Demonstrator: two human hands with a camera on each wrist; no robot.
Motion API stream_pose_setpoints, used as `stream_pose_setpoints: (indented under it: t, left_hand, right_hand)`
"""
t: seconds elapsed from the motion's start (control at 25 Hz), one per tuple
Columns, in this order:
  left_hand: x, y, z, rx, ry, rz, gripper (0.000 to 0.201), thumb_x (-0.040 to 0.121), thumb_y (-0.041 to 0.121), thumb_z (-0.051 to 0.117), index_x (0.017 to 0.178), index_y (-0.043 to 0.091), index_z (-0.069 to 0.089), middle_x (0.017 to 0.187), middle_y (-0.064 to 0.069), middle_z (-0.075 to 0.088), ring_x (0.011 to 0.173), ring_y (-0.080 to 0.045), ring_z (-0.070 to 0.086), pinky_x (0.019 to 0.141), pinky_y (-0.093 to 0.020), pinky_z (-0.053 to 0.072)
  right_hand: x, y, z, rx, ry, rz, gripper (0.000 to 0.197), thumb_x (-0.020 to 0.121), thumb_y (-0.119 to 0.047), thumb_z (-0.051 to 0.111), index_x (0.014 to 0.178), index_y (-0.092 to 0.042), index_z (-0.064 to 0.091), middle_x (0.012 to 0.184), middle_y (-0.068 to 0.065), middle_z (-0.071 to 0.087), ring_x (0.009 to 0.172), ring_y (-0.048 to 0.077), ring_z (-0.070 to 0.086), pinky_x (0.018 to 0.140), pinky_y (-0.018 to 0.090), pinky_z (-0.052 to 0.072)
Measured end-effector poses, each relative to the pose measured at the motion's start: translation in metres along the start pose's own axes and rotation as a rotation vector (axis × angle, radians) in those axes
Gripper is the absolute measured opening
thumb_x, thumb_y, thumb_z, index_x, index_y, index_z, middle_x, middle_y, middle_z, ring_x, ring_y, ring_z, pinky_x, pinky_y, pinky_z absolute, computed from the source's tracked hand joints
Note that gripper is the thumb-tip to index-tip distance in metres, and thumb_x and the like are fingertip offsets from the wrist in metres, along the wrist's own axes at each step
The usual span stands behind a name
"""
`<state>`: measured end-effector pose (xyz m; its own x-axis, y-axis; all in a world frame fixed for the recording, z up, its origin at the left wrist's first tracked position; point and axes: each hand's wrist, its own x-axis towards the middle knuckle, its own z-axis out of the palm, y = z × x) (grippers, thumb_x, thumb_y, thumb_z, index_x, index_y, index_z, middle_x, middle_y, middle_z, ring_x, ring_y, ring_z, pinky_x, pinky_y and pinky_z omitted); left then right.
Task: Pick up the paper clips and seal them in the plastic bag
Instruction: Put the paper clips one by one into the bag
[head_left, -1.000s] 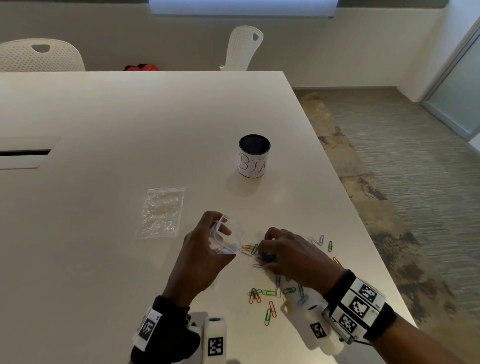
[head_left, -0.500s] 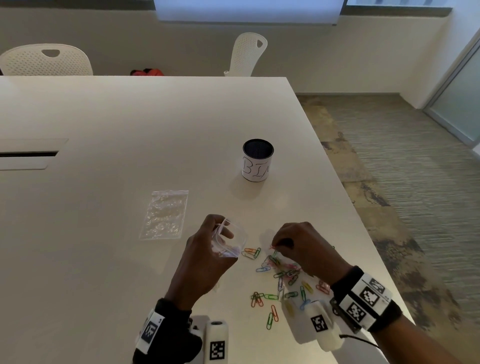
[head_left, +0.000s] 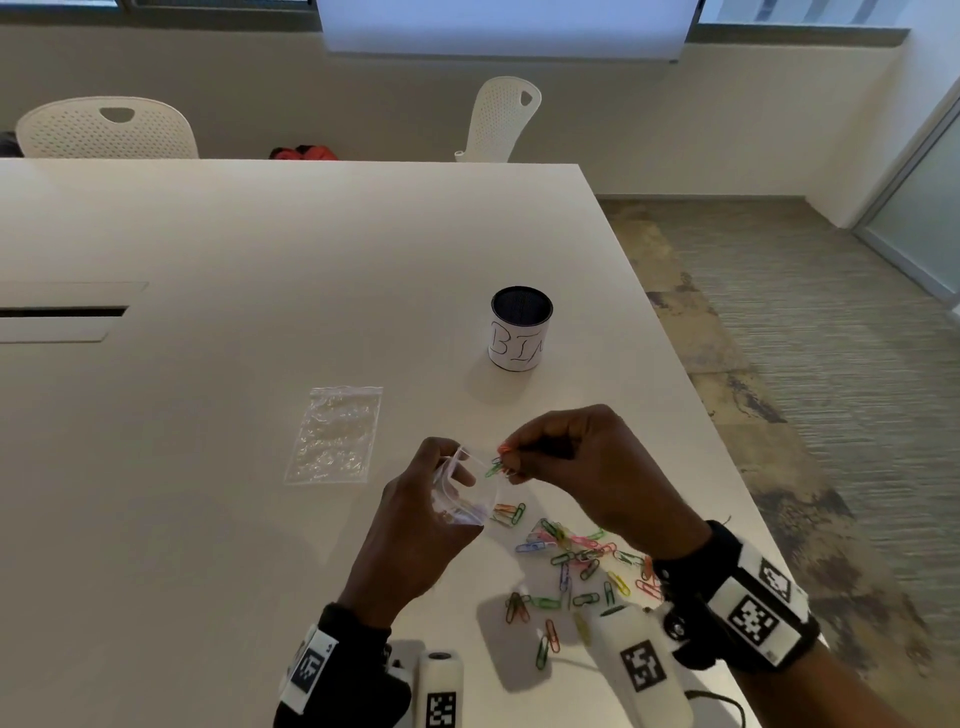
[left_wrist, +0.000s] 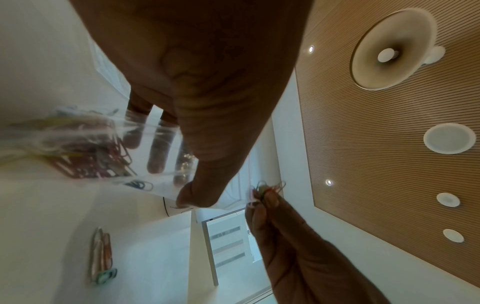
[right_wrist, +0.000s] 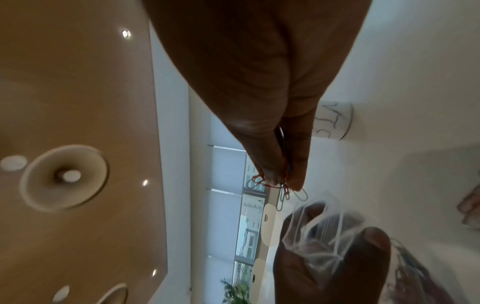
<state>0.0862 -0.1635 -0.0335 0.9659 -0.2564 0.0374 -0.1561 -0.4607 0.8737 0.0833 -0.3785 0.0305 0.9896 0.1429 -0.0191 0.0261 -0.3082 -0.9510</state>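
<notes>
My left hand (head_left: 415, 525) holds a small clear plastic bag (head_left: 465, 491) with its mouth open toward the right; the left wrist view shows several paper clips (left_wrist: 88, 152) inside the bag (left_wrist: 145, 164). My right hand (head_left: 582, 467) is raised just right of the bag's mouth and pinches a small bunch of coloured paper clips (head_left: 500, 462), also seen in the right wrist view as clips (right_wrist: 280, 189) hanging from the fingertips above the bag (right_wrist: 317, 236). Many loose paper clips (head_left: 576, 561) lie on the white table (head_left: 260, 260) under my right wrist.
A second clear bag (head_left: 336, 434) lies flat on the table to the left. A white cup marked BIN (head_left: 520, 328) stands behind the hands. The table's right edge (head_left: 675, 364) runs close by. Two white chairs (head_left: 106, 130) stand at the far side.
My right hand has lifted off the clip pile with a pinch of clips and moved up and left to the bag's mouth. The left hand holds the bag in about the same place.
</notes>
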Motion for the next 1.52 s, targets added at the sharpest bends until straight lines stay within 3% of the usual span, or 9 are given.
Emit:
stream_pose_setpoints:
  t: [0.24,0.44,0.68,0.8,1.0,1.2,1.32,1.44,1.52]
  left_hand:
    - [-0.002,0.004,-0.003,-0.016,-0.007,-0.015,0.054,0.078,0.014,0.087,0.119,0.025,0.054,0.095,0.012,0.069,0.085,0.005,0.066,0.066,-0.010,0.053]
    - [-0.002,0.000,-0.004,-0.007,-0.005,-0.009,0.053,0.079,0.013,0.087,0.120,0.023,0.055,0.097,0.010,0.071,0.089,0.004,0.068,0.066,-0.010,0.054]
    - [-0.002,-0.003,-0.006,-0.006,0.032,0.006,0.051,0.079,0.020,0.088,0.117,0.026,0.055,0.100,0.013,0.068,0.094,0.002,0.063,0.066,-0.011,0.054]
    - [-0.004,-0.004,-0.009,-0.005,0.049,0.010,0.050,0.081,0.019,0.087,0.118,0.027,0.055,0.100,0.014,0.067,0.094,0.002,0.064,0.066,-0.011,0.054]
    - [-0.005,-0.006,-0.009,0.003,0.044,0.013,0.053,0.079,0.017,0.088,0.119,0.028,0.055,0.101,0.014,0.068,0.094,0.002,0.066,0.067,-0.014,0.057]
    - [-0.004,-0.006,-0.007,-0.005,0.037,0.017,0.053,0.080,0.020,0.087,0.119,0.030,0.054,0.101,0.013,0.068,0.093,-0.002,0.066,0.069,-0.017,0.059]
    - [-0.003,-0.007,-0.007,-0.016,0.034,0.014,0.051,0.080,0.022,0.086,0.119,0.032,0.054,0.101,0.013,0.069,0.093,-0.006,0.067,0.071,-0.021,0.061]
    - [-0.002,-0.007,-0.008,-0.013,0.025,0.011,0.051,0.081,0.021,0.086,0.119,0.032,0.054,0.101,0.015,0.068,0.093,-0.004,0.067,0.071,-0.019,0.061]
    - [-0.002,-0.006,-0.008,-0.012,0.018,0.009,0.051,0.081,0.021,0.086,0.119,0.031,0.053,0.101,0.014,0.068,0.091,-0.005,0.068,0.070,-0.018,0.060]
  right_hand:
    - [0.010,-0.010,0.034,-0.394,-0.075,-0.210,0.014,0.088,-0.012,0.079,0.101,-0.017,0.082,0.095,-0.003,0.081,0.083,0.005,0.075,0.082,0.023,0.060]
    - [0.013,-0.016,0.034,-0.427,-0.121,-0.240,0.014,0.091,-0.011,0.076,0.100,-0.020,0.082,0.091,-0.005,0.081,0.080,0.002,0.075,0.079,0.021,0.061]
    - [0.019,0.000,0.014,-0.386,0.036,-0.194,0.012,0.090,-0.005,0.075,0.095,-0.015,0.078,0.084,-0.004,0.077,0.075,0.005,0.073,0.076,0.023,0.062]
    - [0.022,0.029,0.013,-0.549,-0.154,-0.150,0.014,0.090,-0.011,0.076,0.104,-0.016,0.077,0.099,-0.003,0.076,0.084,0.005,0.070,0.080,0.030,0.062]
    - [0.016,0.057,0.026,-0.715,-0.426,-0.136,0.040,0.087,-0.033,0.078,0.125,-0.024,0.069,0.131,-0.008,0.061,0.111,0.006,0.057,0.096,0.023,0.051]
    - [0.007,0.062,0.014,-0.809,-0.481,-0.152,0.023,0.092,-0.024,0.073,0.114,-0.019,0.072,0.126,-0.006,0.061,0.111,0.010,0.056,0.096,0.033,0.056]
    - [-0.001,0.060,-0.001,-0.834,-0.480,-0.139,0.016,0.095,-0.024,0.070,0.111,-0.021,0.071,0.122,-0.006,0.062,0.105,0.009,0.058,0.090,0.031,0.057]
    - [-0.009,0.059,-0.015,-0.891,-0.504,-0.061,0.057,0.085,-0.050,0.075,0.136,-0.033,0.056,0.138,-0.014,0.047,0.118,0.005,0.051,0.091,0.020,0.050]
    - [-0.014,0.059,-0.019,-1.014,-0.556,-0.038,0.084,0.077,-0.057,0.079,0.150,-0.041,0.039,0.146,-0.015,0.037,0.128,0.006,0.044,0.094,0.021,0.046]
